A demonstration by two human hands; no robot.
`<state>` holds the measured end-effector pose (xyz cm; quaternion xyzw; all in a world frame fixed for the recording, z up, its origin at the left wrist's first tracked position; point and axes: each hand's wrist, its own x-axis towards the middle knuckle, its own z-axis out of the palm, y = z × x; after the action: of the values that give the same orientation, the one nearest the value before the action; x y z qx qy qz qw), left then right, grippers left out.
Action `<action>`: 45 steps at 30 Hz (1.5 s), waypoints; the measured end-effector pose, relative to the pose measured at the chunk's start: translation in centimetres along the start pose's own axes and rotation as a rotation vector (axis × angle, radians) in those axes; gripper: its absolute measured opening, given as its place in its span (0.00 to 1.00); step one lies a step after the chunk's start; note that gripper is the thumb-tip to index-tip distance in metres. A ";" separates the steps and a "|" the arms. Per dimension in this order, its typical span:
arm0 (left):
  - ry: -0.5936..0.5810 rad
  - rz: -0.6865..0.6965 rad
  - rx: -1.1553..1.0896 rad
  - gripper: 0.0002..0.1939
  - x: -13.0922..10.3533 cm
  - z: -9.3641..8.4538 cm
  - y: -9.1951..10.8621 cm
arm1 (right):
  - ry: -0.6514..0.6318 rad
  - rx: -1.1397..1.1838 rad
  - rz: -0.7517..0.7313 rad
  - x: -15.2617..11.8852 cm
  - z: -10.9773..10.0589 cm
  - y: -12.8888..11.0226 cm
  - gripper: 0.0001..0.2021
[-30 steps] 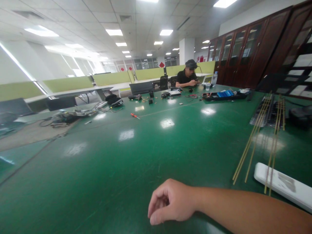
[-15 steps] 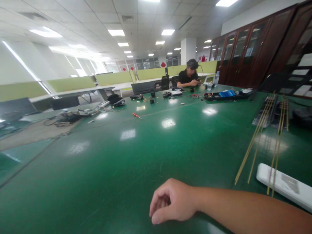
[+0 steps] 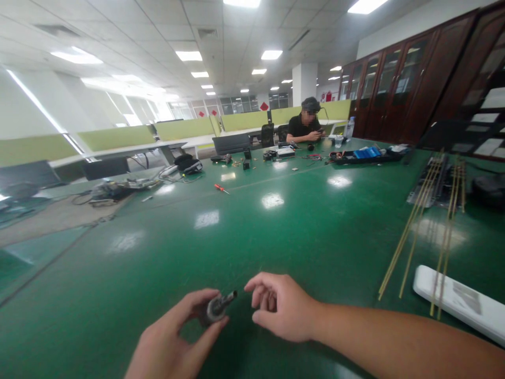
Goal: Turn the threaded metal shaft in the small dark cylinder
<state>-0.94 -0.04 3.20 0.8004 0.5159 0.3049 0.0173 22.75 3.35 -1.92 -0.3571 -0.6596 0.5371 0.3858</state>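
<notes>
At the lower middle of the head view, my left hand (image 3: 177,329) grips a dark grey cylindrical piece (image 3: 216,308) between thumb and fingers. This piece has a lighter collar and a narrow stem with a dark, hollow-looking end pointing up and right; its exact kind is unclear. Just right of the stem is my right hand (image 3: 286,305), apart from it. Its fingers are loosely curled, the thumb stands away from the index finger, and nothing shows between them. Both hands are over the green table (image 3: 311,242).
A white oblong case (image 3: 465,300) and thin yellowish sticks (image 3: 414,226) are on the right. A red-handled screwdriver (image 3: 221,188) lies farther off. Cables and parts (image 3: 118,189) are at the left; a person (image 3: 307,123) sits across the table, near a black tray (image 3: 366,155).
My left hand has come into view from below, holding the grey cylindrical piece. My right hand has lifted slightly and shifted right, its thumb and index finger farther apart.
</notes>
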 end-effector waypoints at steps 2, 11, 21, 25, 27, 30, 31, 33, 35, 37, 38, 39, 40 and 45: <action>0.016 0.093 -0.060 0.17 1.9 1.4 1.2 | 0.069 -0.069 -0.023 0.2 -0.3 0.1 0.25; -0.008 0.229 -0.116 0.15 0.7 4.7 -0.7 | 0.073 -0.211 -0.016 0.0 -0.5 -0.2 0.26; -0.050 0.113 -0.194 0.08 0.5 5.4 0.1 | 0.037 -0.294 -0.017 -0.3 -0.4 -0.3 0.13; -0.049 0.118 -0.210 0.09 0.3 5.4 0.1 | 0.028 -0.293 -0.019 -0.3 -0.5 -0.3 0.13; -0.060 0.122 -0.209 0.09 0.2 5.4 0.0 | 0.026 -0.293 -0.017 -0.2 -0.5 -0.4 0.12; -0.059 0.126 -0.198 0.09 0.1 5.4 -0.1 | 0.024 -0.316 -0.028 -0.2 -0.6 -0.5 0.11; -0.054 0.129 -0.195 0.09 0.1 5.4 -0.1 | 0.024 -0.330 -0.036 -0.2 -0.6 -0.5 0.10; -0.043 0.143 -0.191 0.09 0.1 5.4 0.0 | 0.025 -0.351 -0.049 -0.2 -0.7 -0.6 0.09; -0.035 0.157 -0.188 0.09 0.1 5.4 0.1 | 0.025 -0.359 -0.052 -0.2 -0.7 -0.6 0.08; -0.018 0.166 -0.189 0.08 0.2 5.4 0.3 | 0.028 -0.357 -0.050 -0.2 -0.7 -0.6 0.07; -0.010 0.166 -0.189 0.08 0.2 5.4 0.3 | 0.029 -0.351 -0.048 -0.2 -0.7 -0.6 0.07; -0.006 0.164 -0.188 0.08 0.2 5.4 0.4 | 0.031 -0.344 -0.047 -0.2 -0.7 -0.6 0.07; -0.005 0.163 -0.187 0.08 0.1 5.4 0.4 | 0.033 -0.335 -0.048 -0.2 -0.7 -0.5 0.07; -0.004 0.169 -0.184 0.09 0.1 5.4 0.4 | 0.036 -0.318 -0.043 -0.2 -0.6 -0.5 0.07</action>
<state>2.13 1.39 -1.07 0.8366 0.4163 0.3499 0.0657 23.35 3.39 -1.39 -0.4090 -0.7368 0.4112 0.3475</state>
